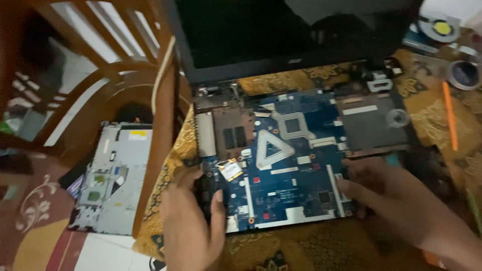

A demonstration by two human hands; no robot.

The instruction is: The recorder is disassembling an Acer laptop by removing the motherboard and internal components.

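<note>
A person's two bare hands grip a blue laptop motherboard (281, 165) by its near corners as it sits in the dark bottom case (374, 128) of an opened laptop, whose black screen (281, 30) stands behind on a gold-patterned cloth (301, 246). The left hand (193, 221) curls around the board's near-left edge, thumb lying flat on top beside a small wireless card (230, 169); the right hand (386, 193) clasps the near-right edge, fingers bent over the rim.

Holding at the edges looks sound — it keeps fingers off the chips and the grey triangular bracket (271, 148) near the middle. The grip would best stay even on both sides, the board kept level so nothing snags on the case wall or the hinge (213, 93) at the back left.

Much is uncertain. Motion blur softens the whole view, and whether the board is fully seated or slightly raised cannot be told. The fingertips below the board are hidden. A removed grey cover panel (113, 178) lies on the floor beside a wooden chair (155, 125); a fan (439, 27), a tape roll (464, 74) and an orange tool (450, 115) crowd the right edge, partly cut off.
</note>
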